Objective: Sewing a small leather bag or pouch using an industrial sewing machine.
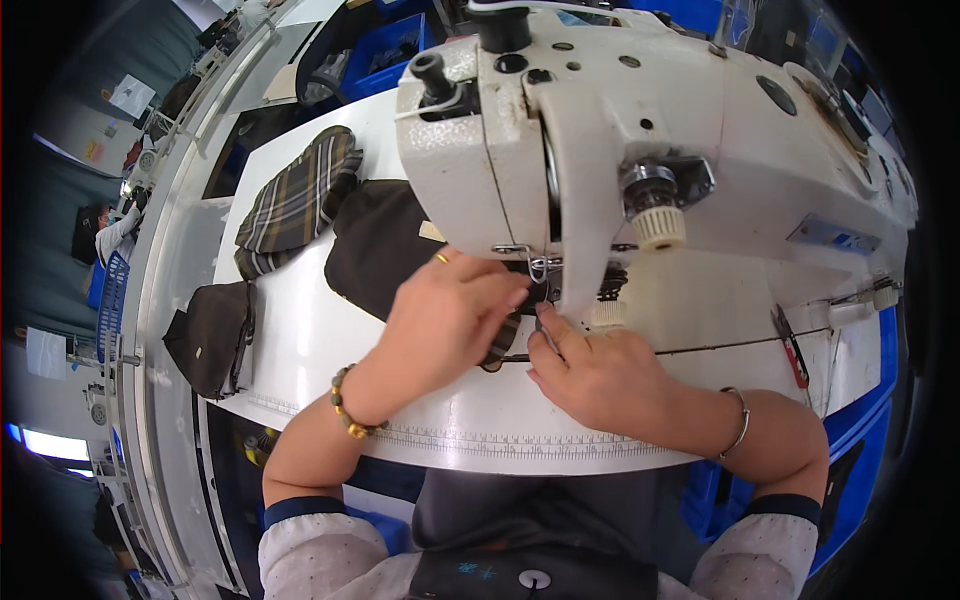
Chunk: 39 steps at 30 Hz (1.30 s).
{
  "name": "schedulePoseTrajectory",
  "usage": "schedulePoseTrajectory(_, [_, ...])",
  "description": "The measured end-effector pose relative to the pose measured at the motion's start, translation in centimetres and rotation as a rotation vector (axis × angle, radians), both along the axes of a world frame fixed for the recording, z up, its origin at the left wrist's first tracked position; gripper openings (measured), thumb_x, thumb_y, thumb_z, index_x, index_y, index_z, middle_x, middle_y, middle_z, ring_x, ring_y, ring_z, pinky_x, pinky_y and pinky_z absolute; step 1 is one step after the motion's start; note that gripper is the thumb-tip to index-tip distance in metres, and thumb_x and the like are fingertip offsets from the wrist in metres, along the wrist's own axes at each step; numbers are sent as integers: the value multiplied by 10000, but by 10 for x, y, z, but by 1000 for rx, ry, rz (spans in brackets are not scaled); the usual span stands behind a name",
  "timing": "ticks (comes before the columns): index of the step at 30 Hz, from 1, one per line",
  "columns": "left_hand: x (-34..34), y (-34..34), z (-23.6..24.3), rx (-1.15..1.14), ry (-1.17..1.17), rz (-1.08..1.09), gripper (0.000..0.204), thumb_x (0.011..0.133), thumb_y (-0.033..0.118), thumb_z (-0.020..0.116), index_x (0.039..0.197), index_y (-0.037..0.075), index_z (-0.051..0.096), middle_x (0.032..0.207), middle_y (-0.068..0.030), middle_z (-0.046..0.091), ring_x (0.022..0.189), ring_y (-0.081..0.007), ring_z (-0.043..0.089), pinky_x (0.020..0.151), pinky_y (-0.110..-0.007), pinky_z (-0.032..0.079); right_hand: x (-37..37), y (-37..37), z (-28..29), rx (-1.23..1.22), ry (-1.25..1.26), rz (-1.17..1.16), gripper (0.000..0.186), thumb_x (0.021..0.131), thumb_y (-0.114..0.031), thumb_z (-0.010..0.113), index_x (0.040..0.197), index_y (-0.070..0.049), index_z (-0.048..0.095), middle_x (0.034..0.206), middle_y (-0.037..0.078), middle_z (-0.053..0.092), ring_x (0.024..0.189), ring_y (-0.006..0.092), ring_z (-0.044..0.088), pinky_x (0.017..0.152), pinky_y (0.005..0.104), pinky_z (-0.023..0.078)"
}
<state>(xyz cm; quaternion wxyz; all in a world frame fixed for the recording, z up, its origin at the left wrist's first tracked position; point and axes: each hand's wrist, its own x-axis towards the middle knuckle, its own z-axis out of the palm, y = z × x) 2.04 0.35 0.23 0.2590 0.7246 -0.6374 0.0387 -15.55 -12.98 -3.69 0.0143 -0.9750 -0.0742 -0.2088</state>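
Note:
A dark brown fabric piece (375, 240) with a small pale label lies left of the needle area of a white sewing machine (640, 120). Its inner part passes beneath my hands, where a bit of plaid edge shows. My left hand (450, 315) rests over it, thumb and fingers pinched together beside the presser foot (541, 270). Just right of the foot, my right hand (605, 375) is closed, fingers curled, with its index fingertip at the fabric's edge. Exactly what lies between the right fingers is hidden.
Folded plaid pieces (300, 195) and a dark folded piece (212, 340) lie on the white table (300, 350) at left. Red-handled thread snips (791, 350) lie at right. A printed ruler (500, 440) follows the front edge. A blue bin (385, 55) stands behind.

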Motion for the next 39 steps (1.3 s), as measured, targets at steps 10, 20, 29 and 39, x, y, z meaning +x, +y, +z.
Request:
schedulePoseTrajectory(10, [-38, 25, 29, 739, -481, 242, 422, 905, 485, 649, 894, 69, 721, 680, -76, 659, 599, -184, 675, 428, -368, 477, 0, -10, 9, 203, 75, 50, 524, 828, -545, 718, 1034, -63, 698, 1191, 157, 668, 563, 194, 645, 510, 313, 505])
schedulePoseTrajectory(20, [10, 7, 22, 525, 248, 141, 485, 668, 387, 892, 923, 49, 653, 807, -97, 686, 767, -287, 664, 680, -367, 510, 1, -11, 2, 430, 30, 54, 195, 824, -252, 764, 904, -95, 681, 1199, 89, 699, 603, 184, 662, 535, 311, 509])
schedulePoseTrajectory(29, [20, 16, 16, 381, 663, -72, 279, 746, 157, 870, 840, 15, 648, 734, -41, 617, 659, -164, 569, 627, -292, 473, 7, -13, 5, 1103, 203, 40, 198, 874, -189, 725, 751, -56, 645, 606, 36, 631, 453, 140, 520, 456, 297, 384])
schedulePoseTrajectory(39, [18, 16, 14, 510, 938, -128, 208, 819, 130, 807, 921, 3, 677, 780, -53, 673, 713, -110, 581, 671, -263, 478, 5, -11, 4, 1215, 146, 85, 171, 856, -107, 730, 731, -34, 638, 510, -5, 544, 428, 35, 458, 446, 237, 328])
